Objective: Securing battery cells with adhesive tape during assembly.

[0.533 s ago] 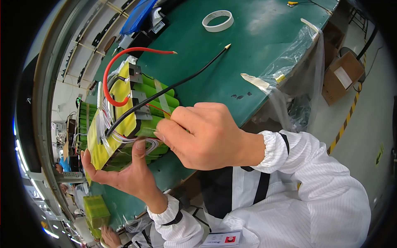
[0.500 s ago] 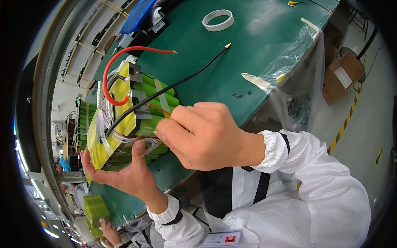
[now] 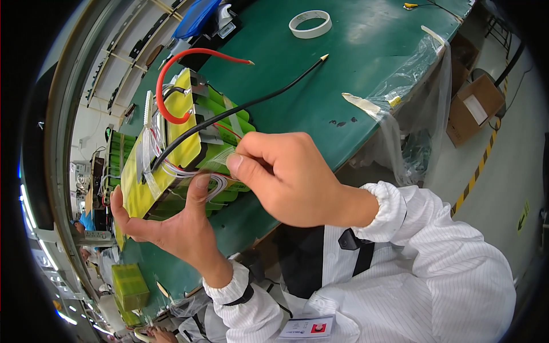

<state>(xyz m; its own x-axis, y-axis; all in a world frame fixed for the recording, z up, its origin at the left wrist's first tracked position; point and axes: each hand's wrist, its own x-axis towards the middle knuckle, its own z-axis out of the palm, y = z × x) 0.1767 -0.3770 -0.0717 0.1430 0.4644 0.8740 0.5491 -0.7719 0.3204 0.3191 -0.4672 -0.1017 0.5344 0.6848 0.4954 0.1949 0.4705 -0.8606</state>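
Observation:
A battery pack of green cylindrical cells [image 3: 214,106] with a yellow end board [image 3: 182,106] stands tilted on the bench in front of me. A thick red cable [image 3: 162,86] and a thick black cable [image 3: 246,104] rise from it. My left hand [image 3: 180,231] grips its near edge, the thumb against a looped bundle of thin white wires [image 3: 217,186] and the fingers spread along the board. Over the cells, my right hand [image 3: 291,177] is closed in a pinch on a translucent strip [image 3: 220,157] that looks like clear tape. A thin red wire runs behind the right fingers.
A roll of white tape [image 3: 310,32] lies on the green bench [image 3: 297,63]. Clear plastic sheeting [image 3: 409,77] hangs over the right edge. Another green cell pack [image 3: 120,154] stands at left, a yellow-wrapped block [image 3: 130,286] at lower left. A cardboard box [image 3: 474,108] is on the floor.
The pack and both cables appear slightly farther up and right. My right hand has shifted a little, and the translucent strip now shows beside its thumb. A co-worker's hand has left the yellow block.

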